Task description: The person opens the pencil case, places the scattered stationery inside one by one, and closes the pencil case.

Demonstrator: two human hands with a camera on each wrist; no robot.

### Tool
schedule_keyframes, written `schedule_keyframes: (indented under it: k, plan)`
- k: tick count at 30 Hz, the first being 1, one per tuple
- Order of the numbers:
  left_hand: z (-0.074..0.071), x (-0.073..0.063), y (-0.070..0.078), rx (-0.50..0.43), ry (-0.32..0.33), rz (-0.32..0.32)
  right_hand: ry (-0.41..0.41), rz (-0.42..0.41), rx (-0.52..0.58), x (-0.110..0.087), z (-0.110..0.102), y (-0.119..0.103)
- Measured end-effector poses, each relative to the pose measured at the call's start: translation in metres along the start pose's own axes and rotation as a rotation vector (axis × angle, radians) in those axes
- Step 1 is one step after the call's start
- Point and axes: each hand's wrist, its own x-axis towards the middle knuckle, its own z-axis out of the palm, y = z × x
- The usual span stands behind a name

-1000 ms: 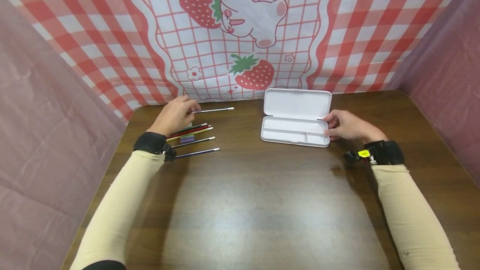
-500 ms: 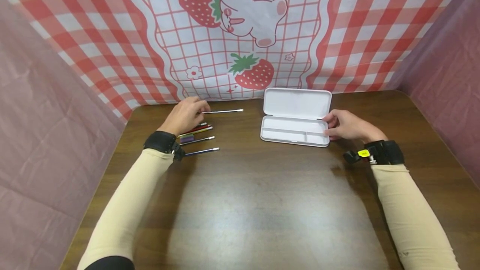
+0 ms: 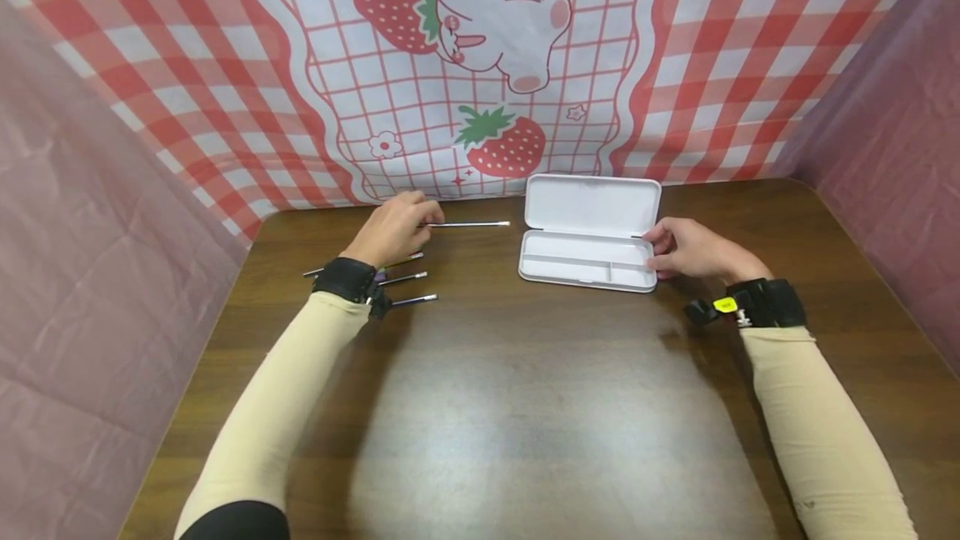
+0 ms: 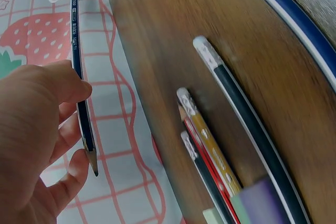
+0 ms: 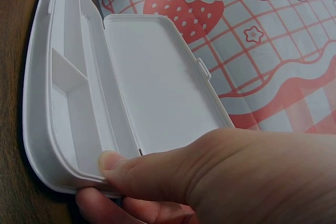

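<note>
A dark blue pencil [image 4: 76, 40] with a white eraser end is pinched between the thumb and fingers of my left hand [image 3: 397, 227]. In the head view it points right, toward the white pencil case [image 3: 566, 271]. That case lies with its lid [image 5: 157, 77] raised and its divided compartments bare. My right hand [image 3: 693, 248] grips the case's right end, thumb over the rim and fingers underneath. Below the left hand lie a yellow pencil [image 4: 212, 156], a red pencil [image 4: 210, 163], several dark pencils [image 4: 252, 124] and a purple-and-green eraser [image 4: 260, 203], partly hidden by the wrist in the head view.
A brown wooden table [image 3: 555, 407] carries everything. Behind it hangs a red-and-white checked cloth [image 3: 720, 48] with strawberry prints, against the table's back edge. Pink cloth [image 3: 97, 232] closes off the left side, and similar cloth [image 3: 892, 140] the right.
My left hand has moved right with the pencil, bringing its eraser end closer to the case. The right hand keeps its grip on the case.
</note>
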Motion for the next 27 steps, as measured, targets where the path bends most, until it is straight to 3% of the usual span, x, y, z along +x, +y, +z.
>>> schedule_keyframes:
  k: [27]
  plan:
    - [0.029, 0.029, 0.03, -0.019, -0.015, 0.056, 0.002, 0.002, 0.004, -0.001, 0.0, -0.001]
